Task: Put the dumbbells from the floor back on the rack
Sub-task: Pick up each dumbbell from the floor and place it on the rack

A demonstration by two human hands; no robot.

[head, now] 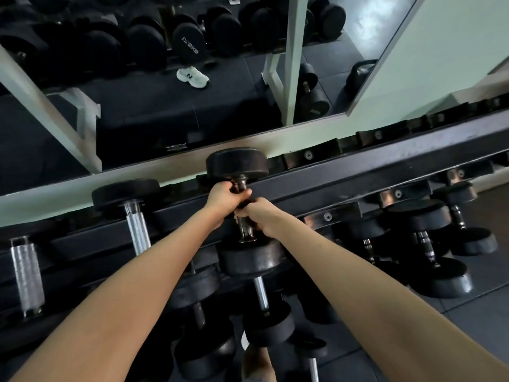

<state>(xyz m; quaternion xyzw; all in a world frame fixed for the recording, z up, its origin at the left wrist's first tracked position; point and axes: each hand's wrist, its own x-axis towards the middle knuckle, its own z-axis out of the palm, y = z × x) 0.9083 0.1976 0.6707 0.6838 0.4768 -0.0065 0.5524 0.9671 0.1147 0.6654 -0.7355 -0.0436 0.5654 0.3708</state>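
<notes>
A black round-headed dumbbell (249, 260) lies across the top tier of the black rack (344, 177), its far head near the mirror and its near head toward me. Both hands grip its dark metal handle. My left hand (224, 195) holds the far end of the handle. My right hand (257, 216) is wrapped around the handle just behind it. The handle's middle is hidden by my fingers.
Another dumbbell (129, 197) with a silver handle rests on the rack to the left. Several dumbbells (429, 244) sit on lower tiers at right and below my arms. A mirror (165, 106) behind the rack reflects more dumbbells and a white shoe.
</notes>
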